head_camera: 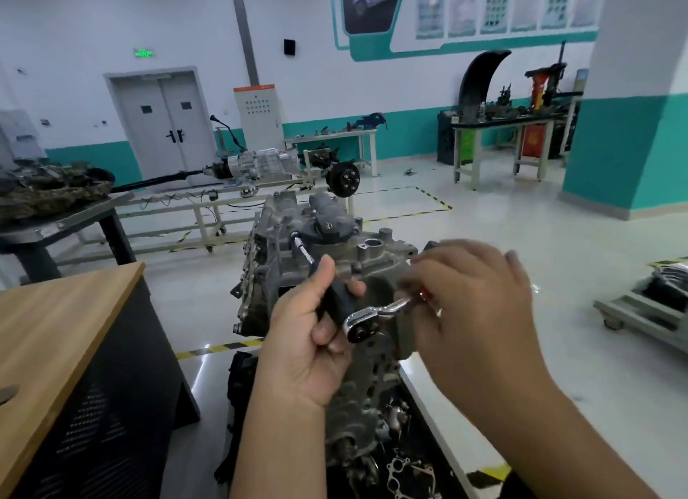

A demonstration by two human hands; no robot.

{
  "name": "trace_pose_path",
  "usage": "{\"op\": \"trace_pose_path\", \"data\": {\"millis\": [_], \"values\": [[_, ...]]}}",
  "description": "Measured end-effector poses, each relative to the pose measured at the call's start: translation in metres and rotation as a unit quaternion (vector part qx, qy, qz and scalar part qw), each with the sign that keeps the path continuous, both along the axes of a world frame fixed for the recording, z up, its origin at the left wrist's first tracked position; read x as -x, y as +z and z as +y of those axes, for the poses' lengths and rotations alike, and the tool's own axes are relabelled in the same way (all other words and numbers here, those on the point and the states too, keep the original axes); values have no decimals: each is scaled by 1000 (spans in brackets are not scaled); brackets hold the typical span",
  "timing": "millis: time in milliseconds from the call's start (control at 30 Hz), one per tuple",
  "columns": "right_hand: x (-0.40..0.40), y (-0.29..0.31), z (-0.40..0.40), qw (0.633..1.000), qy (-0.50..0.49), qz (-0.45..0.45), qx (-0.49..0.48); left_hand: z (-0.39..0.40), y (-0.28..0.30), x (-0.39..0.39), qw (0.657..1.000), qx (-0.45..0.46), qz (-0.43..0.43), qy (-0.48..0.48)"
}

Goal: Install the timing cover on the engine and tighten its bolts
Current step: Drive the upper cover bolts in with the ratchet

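Running far-left toward the engine (298,260), the extension bar (302,249) is gripped by left-hand fingers (327,275); the ratchet (376,314) handle, pointing right, is pinched by right-hand fingers (417,286).

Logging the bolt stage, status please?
Left hand grips extension bar; right hand holds ratchet. Socket end at timing cover. Nothing blocking.

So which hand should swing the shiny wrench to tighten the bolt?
Probably the right hand: it already grips the ratchet handle. The left hand holds the black extension steady.
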State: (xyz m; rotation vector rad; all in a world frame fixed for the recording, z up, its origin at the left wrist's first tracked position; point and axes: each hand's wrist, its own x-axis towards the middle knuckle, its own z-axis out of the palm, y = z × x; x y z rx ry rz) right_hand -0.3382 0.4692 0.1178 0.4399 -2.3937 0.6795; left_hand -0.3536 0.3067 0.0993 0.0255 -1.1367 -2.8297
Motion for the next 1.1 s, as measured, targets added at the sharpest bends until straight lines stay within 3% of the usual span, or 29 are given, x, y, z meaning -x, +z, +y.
{"op": "trace_pose_path", "data": {"millis": [67, 100, 200, 267, 333, 400, 500, 567, 667, 733, 800, 833, 900, 1000, 1067, 1100], "values": [[-1, 6, 1, 997, -32, 64, 12, 2, 2, 2, 1000, -8, -2, 16], [-5, 5, -4, 998, -33, 46, -23, 2, 4, 2, 1000, -8, -3, 27], [-11, -21, -21, 987, 31, -143, -71, 1, 6, 3, 994, 62, -49, 78], [-10, -33, -22, 981, 58, -159, -92, 2, 2, 3, 990, 69, -80, 97], [-5, -30, -19, 988, 59, -76, -118, 6, 0, 3, 990, 33, -93, 98], [0, -28, -14, 994, 63, 51, -78, 10, 1, 4, 988, 1, -110, 106], [5, -26, -10, 989, 103, 69, -85, 16, 10, 11, 986, -13, -132, 100], [9, -29, -10, 983, 159, 32, -85, 18, 18, 16, 989, -19, -121, 88], [12, -38, -13, 974, 212, -82, 12, 18, 23, 14, 997, -43, -58, 40], [9, -39, -22, 959, 233, -117, 113, 12, 21, 8, 997, -72, 4, -18], [7, -37, -29, 959, 230, -121, 112, 6, 19, 4, 994, -85, 41, -48], [7, -35, -30, 971, 208, -93, 68, 3, 17, 4, 995, -82, 44, -44], [10, -29, -22, 991, 127, 51, -9, 2, 16, 4, 998, -56, 30, -19], [17, -17, -3, 974, 12, 227, 9, 7, 17, 7, 999, -52, -1, 12], [17, -23, -1, 973, 6, 232, 18, 13, 20, 11, 995, -92, -23, 25], [12, -33, -6, 981, 19, 192, 20, 14, 22, 13, 992, -120, -36, 27]]}}
